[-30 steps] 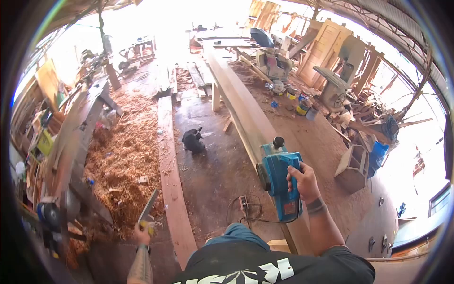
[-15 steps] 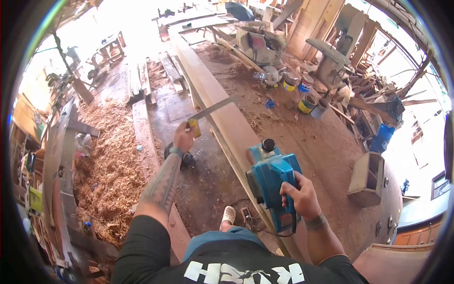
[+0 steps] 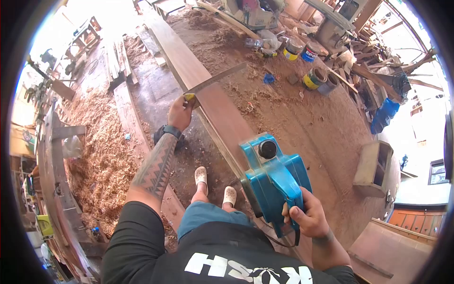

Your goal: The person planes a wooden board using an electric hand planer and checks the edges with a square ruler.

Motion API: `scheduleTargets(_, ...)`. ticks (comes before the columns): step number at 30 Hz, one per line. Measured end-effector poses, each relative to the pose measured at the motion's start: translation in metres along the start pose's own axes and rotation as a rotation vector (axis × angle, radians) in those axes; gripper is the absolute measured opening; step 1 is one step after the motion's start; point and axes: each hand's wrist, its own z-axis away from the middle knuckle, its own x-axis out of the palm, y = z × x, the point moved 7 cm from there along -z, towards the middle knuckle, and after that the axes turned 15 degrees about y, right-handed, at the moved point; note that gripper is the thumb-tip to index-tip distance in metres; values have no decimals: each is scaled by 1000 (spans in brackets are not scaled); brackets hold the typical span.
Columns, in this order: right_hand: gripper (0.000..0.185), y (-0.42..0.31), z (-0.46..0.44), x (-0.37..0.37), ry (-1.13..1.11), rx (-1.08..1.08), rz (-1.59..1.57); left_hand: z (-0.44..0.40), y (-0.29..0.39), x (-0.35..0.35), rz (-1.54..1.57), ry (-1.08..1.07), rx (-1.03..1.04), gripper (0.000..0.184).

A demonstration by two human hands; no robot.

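Observation:
A long wooden plank stretches from beside my body toward the far end of the floor. My left hand is closed around the yellow-marked handle of a try square at the plank's left edge. The square's metal blade runs across the plank's face and past its right edge. In my right hand is the rear handle of a blue electric planer, with the fingers wrapped around it. The planer sits over the near part of the plank; whether its sole touches the wood is hidden.
Wood shavings are heaped at the left beside a board on the floor. Several paint cans stand at the upper right near scrap wood. A wooden box is at the right. A cord hangs below the planer.
The try square has come down and toward me along the plank, its handle now at the left edge. The view has tilted downward, and the planer appears nearer and more upright.

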Motion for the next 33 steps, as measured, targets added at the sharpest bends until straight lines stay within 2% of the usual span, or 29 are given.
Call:
scheduleTargets(4, 53, 3, -3, 1, -8, 55, -4, 2, -4, 3, 28, 54, 86, 28)
scheduleTargets(7, 65, -7, -7, 5, 1, 50, 53, 1, -7, 7, 75, 1, 34, 30)
scheduleTargets(10, 64, -24, -18, 18, -29, -9, 152, 3, -12, 11, 81, 5, 32, 32)
scheduleTargets(16, 49, -46, -63, 60, -32, -44, 145, 5, -24, 18, 49, 39, 37, 36)
scheduleTargets(19, 44, -49, -87, 78, -29, -59, 190, 0, -11, 9, 148, 18, -18, 33)
scheduleTargets(22, 41, -54, -110, 94, -50, -111, 206, 3, -35, -1, 56, 188, 5, 28)
scheduleTargets(25, 36, -62, -128, 107, -49, -93, 165, 29, -83, -22, 350, 251, -623, 26)
scheduleTargets(27, 36, -66, -141, 115, -62, -109, 166, 47, -108, -47, 488, 392, -555, 26)
scheduleTargets(29, 37, -68, -154, 123, -65, -114, 165, 89, -184, -54, 633, 424, -712, 29)
scheduleTargets(33, 40, -76, -183, 143, -61, -117, 157, 183, -265, -97, 426, 460, -834, 30)
